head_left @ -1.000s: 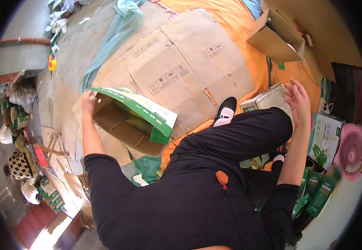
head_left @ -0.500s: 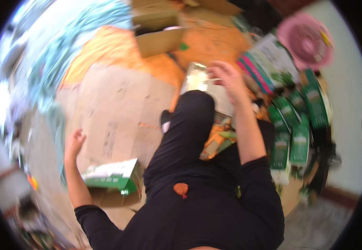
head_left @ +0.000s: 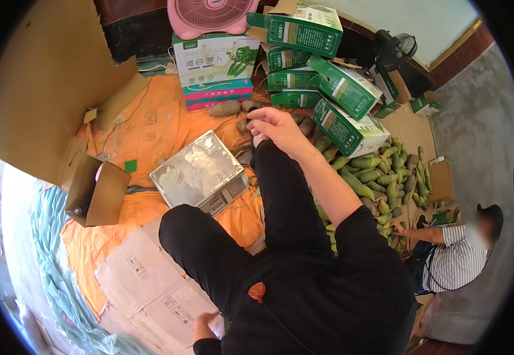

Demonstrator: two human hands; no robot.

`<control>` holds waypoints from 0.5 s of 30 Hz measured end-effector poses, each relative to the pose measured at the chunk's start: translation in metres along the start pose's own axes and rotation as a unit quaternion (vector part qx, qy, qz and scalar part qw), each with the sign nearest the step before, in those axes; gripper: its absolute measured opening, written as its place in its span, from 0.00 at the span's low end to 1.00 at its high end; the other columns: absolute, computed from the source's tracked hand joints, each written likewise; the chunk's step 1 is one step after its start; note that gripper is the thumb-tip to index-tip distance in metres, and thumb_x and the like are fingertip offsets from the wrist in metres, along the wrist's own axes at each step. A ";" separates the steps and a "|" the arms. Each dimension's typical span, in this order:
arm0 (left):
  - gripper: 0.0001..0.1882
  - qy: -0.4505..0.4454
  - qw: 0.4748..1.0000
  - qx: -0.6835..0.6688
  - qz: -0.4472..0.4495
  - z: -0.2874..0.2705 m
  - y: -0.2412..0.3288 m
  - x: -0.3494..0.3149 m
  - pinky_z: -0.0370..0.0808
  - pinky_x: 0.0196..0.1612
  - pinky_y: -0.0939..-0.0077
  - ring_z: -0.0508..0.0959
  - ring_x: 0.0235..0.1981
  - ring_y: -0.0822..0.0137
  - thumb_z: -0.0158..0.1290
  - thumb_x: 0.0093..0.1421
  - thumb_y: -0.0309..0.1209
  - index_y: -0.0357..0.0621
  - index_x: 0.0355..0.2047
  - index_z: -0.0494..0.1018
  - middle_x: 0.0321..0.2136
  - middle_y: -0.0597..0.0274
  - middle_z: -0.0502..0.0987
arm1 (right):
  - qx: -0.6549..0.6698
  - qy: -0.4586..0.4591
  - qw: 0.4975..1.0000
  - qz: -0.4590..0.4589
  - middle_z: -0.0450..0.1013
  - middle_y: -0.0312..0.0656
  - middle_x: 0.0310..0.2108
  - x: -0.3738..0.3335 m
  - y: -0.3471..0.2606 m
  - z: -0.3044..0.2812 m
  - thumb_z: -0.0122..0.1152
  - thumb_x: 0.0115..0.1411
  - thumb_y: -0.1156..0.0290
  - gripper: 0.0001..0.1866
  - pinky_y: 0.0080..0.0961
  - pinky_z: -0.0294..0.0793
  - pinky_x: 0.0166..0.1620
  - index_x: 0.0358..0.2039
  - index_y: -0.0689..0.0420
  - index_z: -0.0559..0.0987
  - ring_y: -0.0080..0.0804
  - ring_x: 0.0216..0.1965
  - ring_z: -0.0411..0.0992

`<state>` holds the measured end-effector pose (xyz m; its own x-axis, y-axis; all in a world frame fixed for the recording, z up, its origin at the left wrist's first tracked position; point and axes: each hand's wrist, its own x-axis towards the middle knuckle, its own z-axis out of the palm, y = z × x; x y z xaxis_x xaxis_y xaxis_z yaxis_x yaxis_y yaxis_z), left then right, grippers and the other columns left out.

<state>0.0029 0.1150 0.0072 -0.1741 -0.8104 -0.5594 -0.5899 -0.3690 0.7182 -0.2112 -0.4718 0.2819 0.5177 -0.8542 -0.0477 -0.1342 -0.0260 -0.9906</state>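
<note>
- Green radishes (head_left: 357,186) lie loose, unboxed, heaped at the right.
- Near them, the right hand (head_left: 277,131) has loosely bent fingers, apparently holding nothing; the left hand (head_left: 205,326) is partly hidden, its hold impossible to tell.
- A green carton (head_left: 351,127) blocks the heap's upper edge; a co-worker's hand (head_left: 398,229) and a scale (head_left: 195,168) flank it.

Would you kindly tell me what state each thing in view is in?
Right hand: half open, fingers loosely bent
Left hand: partly hidden, grip unclear
Orange sheet: spread out, creased
Scale: on the orange sheet, reading unclear
Small brown box: open
Cardboard sheet: flattened
Pink fan: cannot tell whether running
Black fan: likewise unclear
Top green carton: flap open
Green vegetables: heaped loose
</note>
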 end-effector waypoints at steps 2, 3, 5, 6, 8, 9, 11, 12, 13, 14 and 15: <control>0.32 -0.064 0.983 -0.079 -0.155 -0.014 0.064 -0.013 0.66 0.53 0.61 0.68 0.54 0.53 0.46 0.56 0.54 0.36 0.48 0.70 0.50 0.44 0.68 | 0.004 0.033 0.999 0.022 0.74 0.36 0.35 0.001 0.008 -0.010 0.51 0.60 0.72 0.13 0.14 0.68 0.35 0.45 0.60 0.73 0.17 0.33 0.69; 0.28 -0.061 0.967 -0.072 -0.237 -0.010 0.073 -0.008 0.67 0.51 0.62 0.70 0.51 0.53 0.47 0.57 0.49 0.38 0.47 0.71 0.47 0.45 0.71 | 0.012 0.045 0.999 0.025 0.74 0.36 0.35 0.001 0.013 -0.015 0.52 0.60 0.72 0.13 0.13 0.67 0.33 0.44 0.60 0.73 0.17 0.32 0.69; 0.24 -0.055 0.944 -0.061 -0.318 -0.013 0.071 0.000 0.68 0.49 0.62 0.72 0.48 0.52 0.47 0.57 0.44 0.39 0.47 0.71 0.43 0.45 0.74 | 0.031 0.058 0.997 0.029 0.74 0.37 0.34 0.004 0.025 -0.018 0.53 0.59 0.72 0.12 0.13 0.67 0.33 0.44 0.60 0.74 0.17 0.32 0.69; 0.24 -0.040 0.951 -0.051 -0.302 -0.014 0.067 0.000 0.69 0.48 0.62 0.73 0.47 0.52 0.47 0.57 0.44 0.39 0.46 0.71 0.42 0.45 0.74 | 0.049 0.066 0.996 0.037 0.74 0.37 0.34 0.007 0.031 -0.018 0.53 0.59 0.73 0.12 0.12 0.67 0.32 0.44 0.60 0.74 0.17 0.32 0.69; 0.22 -0.011 0.963 -0.029 -0.268 -0.011 0.056 0.001 0.69 0.47 0.62 0.73 0.45 0.52 0.48 0.57 0.43 0.39 0.45 0.72 0.40 0.46 0.74 | 0.045 0.077 0.995 0.033 0.74 0.38 0.35 0.013 0.037 -0.023 0.54 0.59 0.72 0.12 0.13 0.68 0.32 0.43 0.59 0.74 0.18 0.32 0.69; 0.21 0.002 0.968 -0.016 -0.250 -0.010 0.048 0.001 0.69 0.46 0.62 0.73 0.45 0.53 0.48 0.57 0.42 0.39 0.44 0.72 0.39 0.46 0.74 | 0.030 0.094 0.995 0.034 0.74 0.38 0.33 0.015 0.038 -0.026 0.53 0.58 0.73 0.12 0.15 0.69 0.32 0.43 0.60 0.74 0.19 0.31 0.70; 0.20 0.030 0.977 0.006 -0.213 -0.003 0.031 0.001 0.69 0.45 0.62 0.74 0.43 0.53 0.48 0.56 0.41 0.39 0.42 0.72 0.37 0.47 0.74 | 0.017 0.112 0.993 0.033 0.74 0.38 0.32 0.018 0.041 -0.033 0.53 0.58 0.73 0.13 0.18 0.70 0.32 0.43 0.61 0.73 0.21 0.30 0.70; 0.19 0.044 0.980 0.016 -0.195 0.002 0.021 0.002 0.70 0.45 0.62 0.74 0.42 0.53 0.48 0.56 0.41 0.39 0.42 0.72 0.36 0.47 0.74 | 0.004 0.122 0.992 0.032 0.74 0.38 0.32 0.018 0.044 -0.038 0.54 0.58 0.73 0.13 0.18 0.70 0.32 0.43 0.61 0.74 0.21 0.29 0.71; 0.19 0.058 0.982 0.026 -0.177 0.008 0.012 0.001 0.70 0.44 0.62 0.74 0.41 0.53 0.49 0.56 0.41 0.39 0.41 0.72 0.35 0.48 0.74 | -0.009 0.131 0.991 0.032 0.75 0.38 0.32 0.017 0.047 -0.044 0.54 0.57 0.73 0.13 0.18 0.70 0.32 0.42 0.61 0.74 0.22 0.29 0.71; 0.18 0.071 0.985 0.034 -0.155 0.013 0.005 0.008 0.70 0.44 0.62 0.74 0.40 0.54 0.49 0.56 0.40 0.39 0.40 0.73 0.34 0.48 0.74 | -0.010 0.135 0.990 0.028 0.75 0.38 0.32 0.015 0.050 -0.054 0.54 0.57 0.73 0.13 0.18 0.70 0.32 0.42 0.61 0.74 0.22 0.29 0.71; 0.17 0.087 0.986 0.042 -0.137 0.018 0.000 0.011 0.70 0.43 0.62 0.75 0.39 0.54 0.49 0.56 0.40 0.39 0.39 0.73 0.33 0.48 0.74 | -0.021 0.151 0.987 0.043 0.75 0.38 0.31 0.013 0.055 -0.062 0.54 0.57 0.73 0.13 0.18 0.70 0.31 0.42 0.61 0.74 0.22 0.29 0.71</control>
<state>-0.0130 0.1142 -0.0067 0.1343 -0.7545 -0.6425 -0.6601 -0.5517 0.5098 -0.2642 -0.5162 0.2352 0.2283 -0.9699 -0.0845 -0.2047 0.0371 -0.9781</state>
